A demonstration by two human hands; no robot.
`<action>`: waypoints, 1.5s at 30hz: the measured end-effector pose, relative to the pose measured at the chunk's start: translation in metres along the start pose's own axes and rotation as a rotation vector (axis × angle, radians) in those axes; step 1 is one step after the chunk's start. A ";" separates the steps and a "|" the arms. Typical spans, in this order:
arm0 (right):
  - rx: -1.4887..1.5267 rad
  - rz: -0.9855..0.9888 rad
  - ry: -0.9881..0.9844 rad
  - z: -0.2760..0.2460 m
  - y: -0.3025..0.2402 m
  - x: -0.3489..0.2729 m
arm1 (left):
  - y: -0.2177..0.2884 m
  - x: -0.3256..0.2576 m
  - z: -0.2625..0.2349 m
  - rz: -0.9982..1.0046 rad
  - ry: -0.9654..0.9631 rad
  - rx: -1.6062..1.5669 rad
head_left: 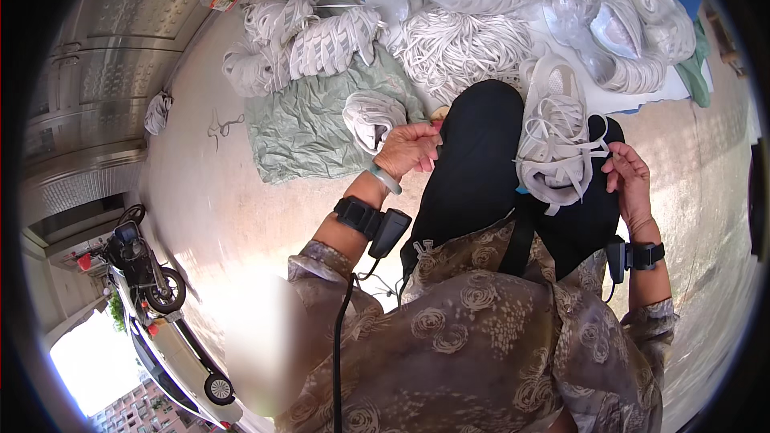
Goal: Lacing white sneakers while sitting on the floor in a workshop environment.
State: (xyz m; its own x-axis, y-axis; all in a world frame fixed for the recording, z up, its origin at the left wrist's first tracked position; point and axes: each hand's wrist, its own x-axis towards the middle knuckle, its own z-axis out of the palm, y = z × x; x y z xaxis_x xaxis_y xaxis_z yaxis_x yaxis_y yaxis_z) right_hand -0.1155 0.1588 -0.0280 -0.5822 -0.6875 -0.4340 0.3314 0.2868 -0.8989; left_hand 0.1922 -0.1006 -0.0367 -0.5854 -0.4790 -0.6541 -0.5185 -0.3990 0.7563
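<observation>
- Two bare hands, shoe job: L hand (411,148) out by the L knee, apart from the shoe; R hand (630,172) just beside it.
- Shoe (557,88): white, on the lap over the dark trousers (461,168), toe pointing away, heel opening twd the body. Laces (553,124) lie loose & crossed over the front; step in hand is prob. lacing, my read.
- R fingers: curled, thumb & index tips close tog. by a lace loop at the shoe's side; can't tell if clamped on it.
- L fingers: bent in, bunched tog.; can't tell if they pinch anything.
- To do it well: steady the shoe btwn the thighs, it could roll or slip w/ both hands off.
- Pinch lace nr its tip so it goes thru the eyelet w/o fraying or folding.
- Pull each pass flat, untwisted; even up both ends b4 the next row.
- Keep tongue centred; don't yank, loose loops could snag.
- Spare shoe (374,120) sits on the green sheet (297,132), L side; lace heap (465,48) lies ahead of the knees. Draw strands singly, heap looks tangle-prone.
</observation>
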 end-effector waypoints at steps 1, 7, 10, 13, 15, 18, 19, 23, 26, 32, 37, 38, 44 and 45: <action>-0.004 -0.004 -0.003 -0.001 0.002 0.004 | -0.016 0.008 -0.016 -0.047 0.034 0.038; -0.011 0.040 0.050 -0.006 0.002 0.016 | -0.107 0.053 -0.073 -0.325 0.193 0.121; 0.000 0.048 0.051 -0.013 0.005 0.019 | -0.145 0.072 -0.081 -0.388 0.244 0.100; 0.001 0.059 0.078 -0.016 0.002 0.019 | -0.175 0.093 -0.084 -0.254 0.354 0.281; -0.008 0.072 0.093 -0.007 0.000 0.021 | -0.191 0.103 -0.083 -0.004 0.495 0.617; -0.017 0.096 0.072 -0.002 -0.005 0.023 | -0.199 0.112 -0.091 0.026 0.468 0.701; -0.020 0.108 0.076 0.001 -0.006 0.024 | -0.202 0.115 -0.095 -0.004 0.460 0.724; -0.028 0.102 0.102 0.016 -0.015 0.014 | -0.201 0.130 -0.091 0.045 0.440 0.745; -0.234 0.021 -0.184 0.031 -0.036 -0.009 | -0.205 0.137 -0.096 0.143 0.362 0.629; -1.051 -0.383 -0.334 0.040 -0.036 -0.017 | -0.140 0.133 -0.066 0.085 0.348 0.150; -1.069 -0.568 -0.299 0.040 -0.022 -0.015 | -0.077 0.107 -0.038 0.381 0.436 0.045; -0.832 -0.377 -0.202 0.032 -0.017 -0.016 | -0.058 0.099 -0.026 0.506 0.459 0.050; -0.106 -0.103 0.096 0.005 -0.024 -0.016 | 0.051 0.019 0.058 1.135 0.188 0.777; -0.078 -0.107 0.120 -0.002 -0.023 -0.016 | 0.051 0.016 0.073 1.170 0.119 0.818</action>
State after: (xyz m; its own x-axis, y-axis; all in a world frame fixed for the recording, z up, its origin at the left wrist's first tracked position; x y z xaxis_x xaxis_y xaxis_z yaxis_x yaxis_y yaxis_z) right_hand -0.1152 0.1644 0.0001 -0.6967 -0.6339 -0.3359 0.2069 0.2708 -0.9402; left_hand 0.1112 -0.0718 -0.0096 -0.8851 -0.2899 0.3642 -0.0140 0.7987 0.6016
